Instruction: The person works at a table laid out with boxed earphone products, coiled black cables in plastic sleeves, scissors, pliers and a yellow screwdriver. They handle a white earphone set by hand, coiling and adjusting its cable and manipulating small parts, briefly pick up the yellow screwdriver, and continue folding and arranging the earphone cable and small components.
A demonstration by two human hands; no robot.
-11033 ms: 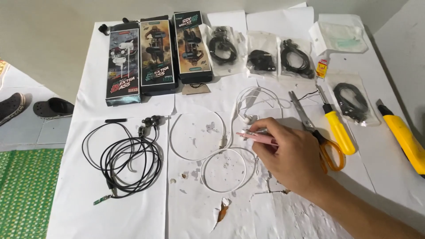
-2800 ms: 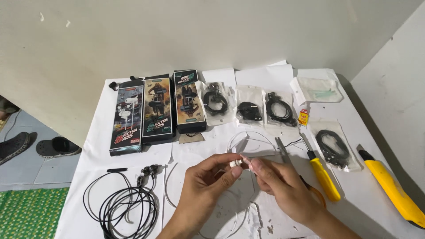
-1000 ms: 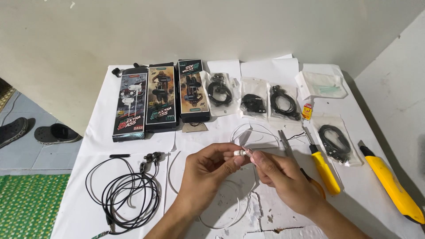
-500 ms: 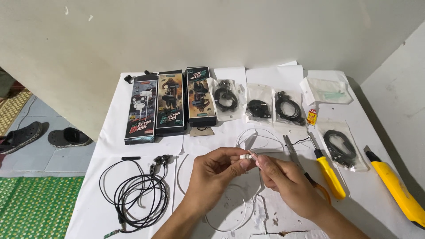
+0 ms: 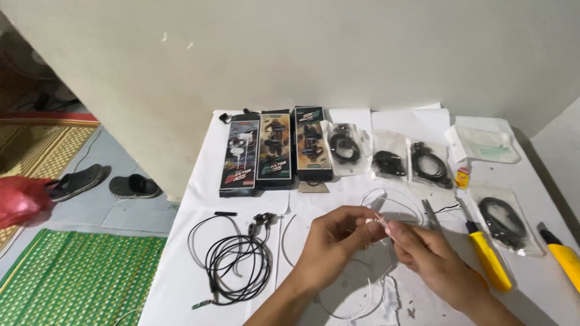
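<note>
Both hands are meeting over the middle of the white counter [image 5: 193,265]; the left hand [image 5: 329,244] is pinching a small whitish piece at the end of a thin white cable [image 5: 356,305], its fingers [image 5: 370,228] closing on it, while the right hand [image 5: 432,259] is gripping a slim pinkish tool [image 5: 383,221] whose tip is touching that same piece; the white cable is looping down over the counter beneath the wrists and also arcing up behind the fingers. To the left of the left hand a coiled black earphone cable [image 5: 232,265] is lying loose; just right of the right hand a yellow-handled screwdriver [image 5: 488,259] is resting, and a yellow utility knife [image 5: 565,259] is lying near the counter's right edge. Along the far side three dark retail boxes [image 5: 275,151] are sitting side by side, with clear bags of black cables [image 5: 386,160] next to them and another such bag [image 5: 504,220] near the screwdriver. On the floor a pair of dark sandals [image 5: 103,184] is lying beside a green woven mat [image 5: 66,278].
</note>
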